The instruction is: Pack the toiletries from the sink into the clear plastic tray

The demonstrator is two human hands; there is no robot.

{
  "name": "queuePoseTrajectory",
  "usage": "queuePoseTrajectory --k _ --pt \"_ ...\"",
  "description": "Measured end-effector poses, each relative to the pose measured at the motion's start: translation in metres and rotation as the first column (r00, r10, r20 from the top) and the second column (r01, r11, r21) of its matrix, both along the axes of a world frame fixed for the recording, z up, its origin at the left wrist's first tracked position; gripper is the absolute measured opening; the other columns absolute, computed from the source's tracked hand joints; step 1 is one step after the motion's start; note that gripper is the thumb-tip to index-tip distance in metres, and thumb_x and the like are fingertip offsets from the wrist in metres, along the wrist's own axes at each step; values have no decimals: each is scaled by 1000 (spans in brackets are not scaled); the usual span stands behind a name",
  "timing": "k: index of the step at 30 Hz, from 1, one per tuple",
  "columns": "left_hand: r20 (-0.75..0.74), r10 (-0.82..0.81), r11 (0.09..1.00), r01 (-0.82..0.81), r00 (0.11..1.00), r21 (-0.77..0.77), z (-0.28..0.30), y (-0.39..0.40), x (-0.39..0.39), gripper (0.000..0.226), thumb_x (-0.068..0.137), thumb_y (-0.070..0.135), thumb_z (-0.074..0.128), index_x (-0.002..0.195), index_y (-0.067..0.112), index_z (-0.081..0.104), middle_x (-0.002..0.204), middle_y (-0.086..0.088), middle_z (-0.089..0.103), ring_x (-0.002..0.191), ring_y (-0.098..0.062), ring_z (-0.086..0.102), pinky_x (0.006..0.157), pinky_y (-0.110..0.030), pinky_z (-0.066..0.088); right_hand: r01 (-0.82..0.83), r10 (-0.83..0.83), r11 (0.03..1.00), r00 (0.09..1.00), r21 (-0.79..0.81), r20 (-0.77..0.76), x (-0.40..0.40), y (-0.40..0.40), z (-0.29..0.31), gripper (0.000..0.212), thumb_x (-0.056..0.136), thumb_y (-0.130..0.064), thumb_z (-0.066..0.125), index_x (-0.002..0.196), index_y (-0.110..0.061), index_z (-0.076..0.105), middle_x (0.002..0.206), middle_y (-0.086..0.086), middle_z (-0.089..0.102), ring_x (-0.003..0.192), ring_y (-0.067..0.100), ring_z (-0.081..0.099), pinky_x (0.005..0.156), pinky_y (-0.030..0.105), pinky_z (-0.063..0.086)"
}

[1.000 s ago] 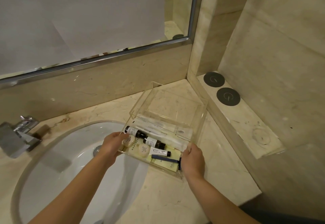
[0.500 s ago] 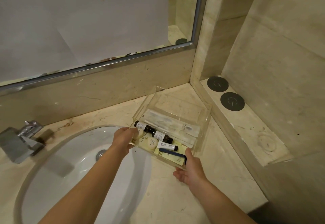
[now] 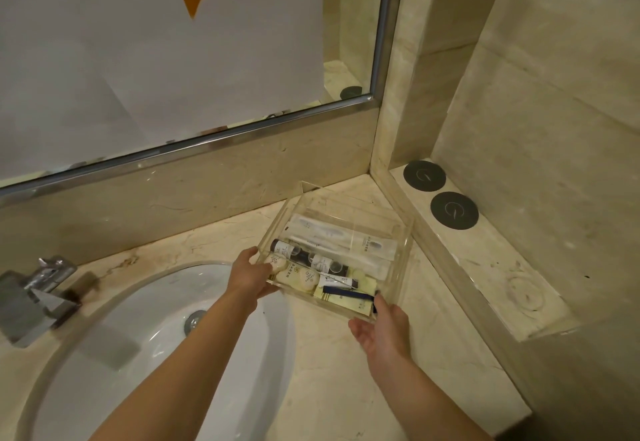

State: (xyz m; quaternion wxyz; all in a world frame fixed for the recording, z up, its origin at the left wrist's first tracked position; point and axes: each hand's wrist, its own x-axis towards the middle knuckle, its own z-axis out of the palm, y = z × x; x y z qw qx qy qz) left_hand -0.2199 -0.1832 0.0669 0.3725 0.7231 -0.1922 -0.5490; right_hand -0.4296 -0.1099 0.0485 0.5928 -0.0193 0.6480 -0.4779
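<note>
The clear plastic tray [image 3: 401, 232] sits on the counter [image 3: 311, 371] with the toiletries [image 3: 322, 267] inside. The left hand [image 3: 251, 276] pinches its near-left corner; the right hand [image 3: 379, 331] lies open-palmed under the near-right edge. With only 1 hand clamped, pushing could tip the tray sinkward, spilling the loose items between both grips.

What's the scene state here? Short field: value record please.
tray: clear plastic tray on the marble counter, right of the sink
contents: toothbrush packets, two dark bottles, small tube, blue razor, sachets
left hand: grips the tray's left edge
right hand: open, palm up, at the tray's near corner
basin: no toiletries visible
</note>
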Motion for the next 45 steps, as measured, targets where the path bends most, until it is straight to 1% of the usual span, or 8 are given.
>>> queuePoseTrajectory --k 5,16,23,28,34,38,43,45 --pt "47 26 999 -27 999 16 -7 -3 6 53 85 -9 60 133 10 47 126 -25 58 98 -38 68 74 -42 59 -4 4 1000 1000 -15 -20 0 0 -3 29 92 -24 62 113 -26 42 84 13 65 59 26 64 63 38 58" --pt "109 -33 999 33 994 3 -13 -11 3 66 75 -1 77 134 11 48 123 -21 59 95 -36 69 75 -43 61 -14 10 1000 988 -23 -151 -5 -14 -9 37 94 -18 56 128 -11 44 70 14 62 52 23 58 63 37 54" --pt "63 -69 998 68 996 10 -12 -13 2 50 77 -8 71 121 6 52 114 -21 63 95 -36 69 79 -42 60 -55 53 998 974 -3 -221 -6 -32 -19 39 97 -28 46 133 -13 43 66 13 65 60 25 63 81 47 56" --pt "65 -64 997 62 996 37 -9 -8 -12 46 75 -5 73 109 7 46 112 -18 59 93 -32 68 67 -33 60 -140 136 990 942 8 -308 -21 -61 -13 33 96 -24 48 128 -14 45 75 13 67 70 27 69 83 49 57" --pt "-107 69 993 -58 992 105 -3 -16 -36 51 76 -15 65 122 -9 42 115 -27 57 71 -31 67 43 -26 56 -95 79 992 980 -86 -181 -27 -88 -1 55 92 -10 55 142 -19 33 110 15 60 80 20 67 75 31 55" --pt "-211 207 974 -182 955 135 3 -24 -48 34 80 -16 57 114 -12 52 97 -25 57 61 -32 61 36 -27 54 -55 35 984 992 -167 -119 -21 -98 10 58 92 0 50 145 -11 29 123 15 55 88 19 64 90 32 50" --pt "-400 321 946 -271 858 178 19 -34 -62 17 91 -4 50 106 3 46 87 -15 49 73 -30 57 90 -47 56 -42 35 985 998 -164 -45 -17 -106 17 35 93 -3 48 126 -10 43 117 21 56 113 29 59 93 30 45" --pt "-418 339 940 -284 843 189 23 -39 -68 21 91 1 51 110 6 45 97 -17 50 78 -30 58 99 -48 50 -50 41 983 998 -178 -54 -18 -112 16 18 92 -2 49 108 -10 49 118 20 56 114 27 57 96 31 46"
